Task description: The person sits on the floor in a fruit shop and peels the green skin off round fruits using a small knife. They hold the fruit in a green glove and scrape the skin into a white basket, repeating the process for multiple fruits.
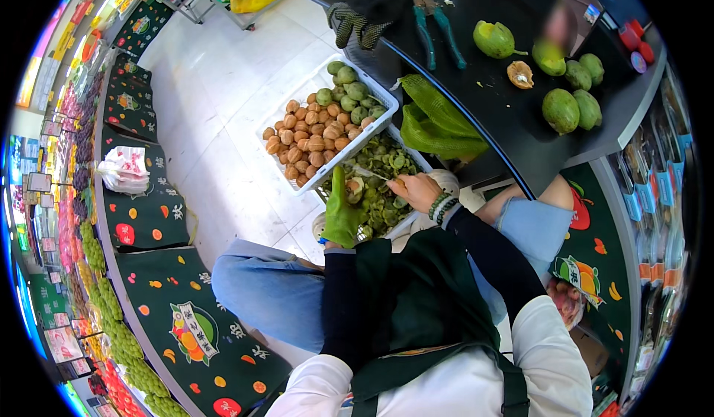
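Observation:
My left hand (341, 213), in a bright green glove, grips a walnut (353, 190) with part of its green husk cut away. In my bare right hand (419, 193), a small knife (369, 172) points left, its blade close to that walnut. Both hands are above a white plastic basket (415, 156) full of cut green husk pieces (390, 160). Just beyond, a second white basket (348, 151) holds many brown husked walnuts (312, 132) and, at its far right corner, several green unhusked ones (351, 91).
A dark counter (474, 102) at the right bears teal-handled pliers (438, 29), dotted black work gloves (362, 13), several green fruits (560, 110) and an opened brown shell (520, 74). A green mesh bag (438, 119) hangs below its edge. Fruit displays (106, 305) line the left.

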Motion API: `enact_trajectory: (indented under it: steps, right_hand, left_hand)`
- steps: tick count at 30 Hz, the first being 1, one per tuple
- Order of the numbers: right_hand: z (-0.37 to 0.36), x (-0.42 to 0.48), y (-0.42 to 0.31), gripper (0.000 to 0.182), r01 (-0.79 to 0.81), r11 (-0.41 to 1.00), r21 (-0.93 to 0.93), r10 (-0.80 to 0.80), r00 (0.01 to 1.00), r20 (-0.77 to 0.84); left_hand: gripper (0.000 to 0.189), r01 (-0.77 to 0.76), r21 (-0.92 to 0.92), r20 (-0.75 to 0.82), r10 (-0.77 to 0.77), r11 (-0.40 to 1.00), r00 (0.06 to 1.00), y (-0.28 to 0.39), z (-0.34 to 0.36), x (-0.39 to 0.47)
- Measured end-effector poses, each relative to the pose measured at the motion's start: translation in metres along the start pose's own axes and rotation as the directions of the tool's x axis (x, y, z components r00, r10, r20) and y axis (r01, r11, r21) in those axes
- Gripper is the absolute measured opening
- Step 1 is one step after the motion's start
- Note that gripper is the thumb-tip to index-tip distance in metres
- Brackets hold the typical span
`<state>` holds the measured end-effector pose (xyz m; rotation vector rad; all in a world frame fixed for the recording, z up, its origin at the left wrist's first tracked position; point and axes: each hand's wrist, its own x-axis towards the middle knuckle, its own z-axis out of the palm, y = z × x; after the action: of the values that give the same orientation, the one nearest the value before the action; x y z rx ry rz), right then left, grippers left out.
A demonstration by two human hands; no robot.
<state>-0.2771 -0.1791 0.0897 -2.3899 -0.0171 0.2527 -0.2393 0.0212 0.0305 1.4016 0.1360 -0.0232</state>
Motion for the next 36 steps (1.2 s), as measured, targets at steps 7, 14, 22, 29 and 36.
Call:
enact_trajectory:
  steps: [7, 14, 22, 29, 36]
  right_hand:
    - [0.008, -0.034, -0.021, 0.042, 0.098, 0.989, -0.108, -0.108, 0.99, -0.088]
    - [0.015, -0.021, 0.007, 0.041, 0.178, 0.948, -0.263, -0.207, 0.974, -0.087]
    - [0.039, -0.021, -0.005, 0.035, 0.074, 0.997, -0.035, -0.079, 0.979, -0.189]
    - [0.031, -0.018, -0.017, 0.038, -0.047, 0.999, -0.008, 0.046, 0.993, -0.11]
    - [0.017, -0.02, -0.003, 0.038, 0.129, 0.977, -0.167, -0.15, 0.981, -0.122]
  left_hand:
    - [0.044, 0.534, -0.737, 0.268, -0.545, 0.414, 0.794, 0.058, 0.027, -0.016]
    - [0.041, 0.255, -0.449, 0.249, -0.154, 0.857, 0.956, 0.045, 0.034, -0.032]
    - [0.049, 0.013, -0.339, 0.109, 0.026, 0.941, 0.994, 0.031, 0.044, -0.028]
    - [0.068, -0.411, 0.42, 0.078, 0.419, 0.809, 0.905, 0.028, 0.034, -0.022]
    - [0.038, 0.303, -0.753, 0.176, -0.265, 0.584, 0.948, 0.051, 0.044, -0.026]
